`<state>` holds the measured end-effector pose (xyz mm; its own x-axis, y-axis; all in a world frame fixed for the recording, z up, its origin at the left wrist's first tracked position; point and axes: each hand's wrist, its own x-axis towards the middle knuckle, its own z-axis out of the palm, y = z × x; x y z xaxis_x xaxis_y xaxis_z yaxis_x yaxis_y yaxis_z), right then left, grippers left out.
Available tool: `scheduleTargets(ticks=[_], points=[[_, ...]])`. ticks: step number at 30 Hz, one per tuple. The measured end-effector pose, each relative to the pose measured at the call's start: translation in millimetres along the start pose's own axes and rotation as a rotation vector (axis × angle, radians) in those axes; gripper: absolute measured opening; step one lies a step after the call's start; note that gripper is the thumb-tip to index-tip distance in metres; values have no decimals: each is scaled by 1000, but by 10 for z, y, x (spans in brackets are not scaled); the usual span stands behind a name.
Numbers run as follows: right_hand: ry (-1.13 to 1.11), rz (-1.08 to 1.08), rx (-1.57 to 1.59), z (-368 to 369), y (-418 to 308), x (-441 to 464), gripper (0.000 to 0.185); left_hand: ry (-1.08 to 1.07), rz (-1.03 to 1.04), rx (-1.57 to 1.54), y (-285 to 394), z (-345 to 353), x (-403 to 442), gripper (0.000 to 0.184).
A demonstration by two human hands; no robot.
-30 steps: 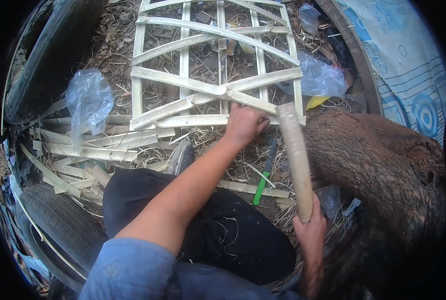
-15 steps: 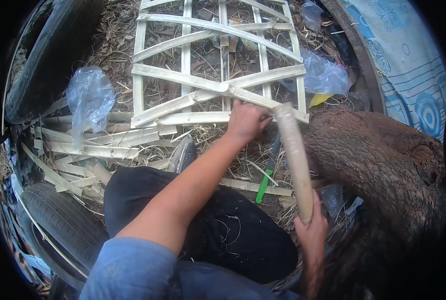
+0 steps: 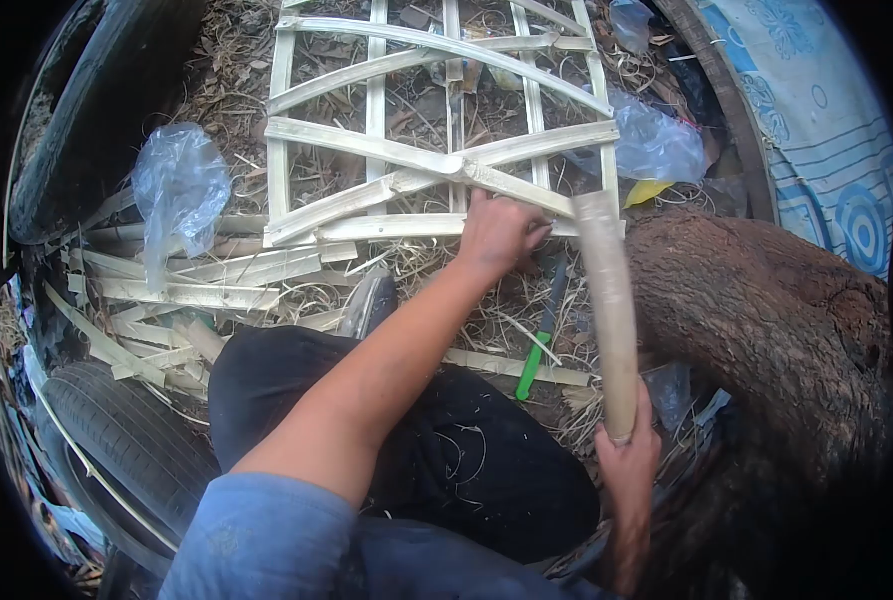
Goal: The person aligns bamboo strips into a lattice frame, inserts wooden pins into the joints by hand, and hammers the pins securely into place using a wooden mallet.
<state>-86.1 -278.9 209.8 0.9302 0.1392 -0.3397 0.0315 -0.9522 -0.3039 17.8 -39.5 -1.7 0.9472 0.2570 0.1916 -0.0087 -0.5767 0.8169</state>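
Note:
A lattice frame of pale split strips lies on the ground ahead of me. My left hand is closed on its near edge, just below where two slanting strips cross; the fingertips are partly hidden beneath a strip. In my right hand is the lower end of a thick pale stick. The stick stands nearly upright in view, its top beside the frame's near right corner. Between my hands, a knife with a green handle lies on the ground.
A thick brown log lies at the right. Loose strips are piled at the left, near a tire and a clear plastic bag. Another bag and a patterned blue sheet are at the upper right.
The view has shifted slightly, so the frame and knife appear a little higher and further right. The stick's top has moved slightly right. Both hands keep their holds.

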Motion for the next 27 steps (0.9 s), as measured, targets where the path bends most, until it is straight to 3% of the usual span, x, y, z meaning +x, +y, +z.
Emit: scheduleTargets(ticks=[1, 2, 6, 8, 9, 11, 12, 13, 15, 16, 17, 19, 23, 25, 27], points=[[-132, 105, -108, -22, -14, 11, 76, -3, 8, 15, 22, -7, 13, 6], [-63, -10, -49, 23, 99, -4, 76, -2, 17, 13, 21, 6, 35, 6], [123, -100, 138, 56, 3, -21, 76, -49, -32, 20, -37, 41, 8, 8], [-114, 67, -139, 0, -40, 27, 76, -65, -11, 69, -2, 10, 20, 9], [-105, 72, -137, 5, -11, 7, 76, -66, 0, 67, 5, 21, 29, 9], [53, -126, -8, 36, 67, 24, 76, -6, 8, 19, -28, 43, 10, 9], [123, -119, 103, 52, 20, -10, 75, -9, -9, 19, -34, 47, -17, 9], [111, -119, 104, 39, -18, 13, 75, -32, -27, 8, -39, 49, 3, 8], [-55, 84, -97, 12, -94, 57, 76, -64, -33, -5, -25, 50, -13, 8], [-101, 31, -85, -6, -1, 80, 76, -38, -17, 6, -17, 58, -25, 7], [-90, 26, -83, 7, 12, 87, 76, -2, -1, 20, -35, 63, 8, 7], [155, -125, 52, 9, 58, 31, 76, -47, -31, 14, -29, 27, -23, 7], [-130, 59, -63, 0, 88, 72, 77, -14, 9, -27, -14, 30, 3, 8], [-59, -47, -58, 31, 123, 102, 76, -47, -5, 1, -51, 19, 20, 8], [185, -65, 203, 64, 48, 14, 75, -7, -3, 5, -58, 37, -13, 8]])
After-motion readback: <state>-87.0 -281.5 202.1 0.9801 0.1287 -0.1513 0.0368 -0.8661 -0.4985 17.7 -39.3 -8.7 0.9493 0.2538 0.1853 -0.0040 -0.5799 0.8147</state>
